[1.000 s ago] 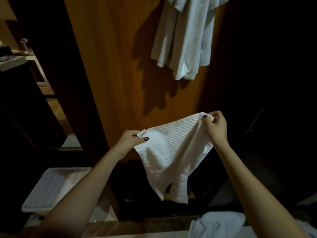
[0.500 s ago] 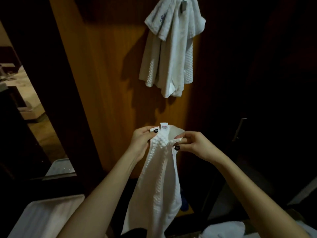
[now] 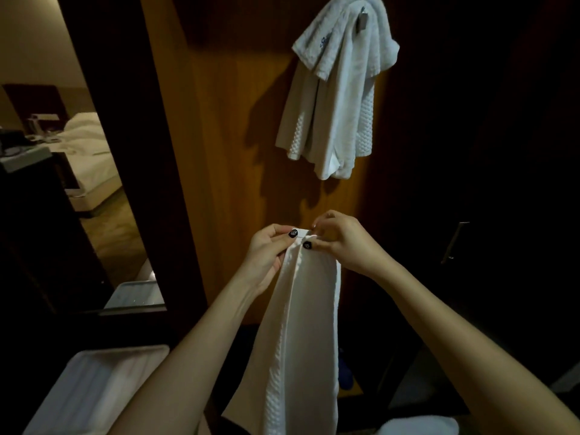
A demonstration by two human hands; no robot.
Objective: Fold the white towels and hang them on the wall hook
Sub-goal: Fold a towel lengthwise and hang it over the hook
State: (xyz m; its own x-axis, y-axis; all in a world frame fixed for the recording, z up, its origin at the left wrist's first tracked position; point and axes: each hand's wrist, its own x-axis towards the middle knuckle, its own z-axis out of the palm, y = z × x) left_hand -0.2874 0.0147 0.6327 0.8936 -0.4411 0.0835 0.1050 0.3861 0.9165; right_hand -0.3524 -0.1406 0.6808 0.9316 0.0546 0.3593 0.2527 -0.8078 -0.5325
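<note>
A white waffle-weave towel (image 3: 301, 340) hangs down in a long narrow fold in front of me. My left hand (image 3: 270, 249) pinches its top corner from the left, and my right hand (image 3: 342, 240) pinches the matching top edge from the right, thumbs almost touching. Above, on the wooden wall panel (image 3: 226, 152), several white towels (image 3: 335, 98) hang bunched from a metal wall hook (image 3: 362, 20). The hands are well below the hook.
A white tray (image 3: 84, 390) sits at lower left. More white towel cloth (image 3: 417, 426) lies at the bottom right edge. A doorway on the left opens to a bed (image 3: 84, 149). A dark door with a metal handle (image 3: 453, 243) stands on the right.
The towel was spread wide between my hands a second ago; my hands have come together, folding it into a narrow strip. The view has tilted up, showing the hook.
</note>
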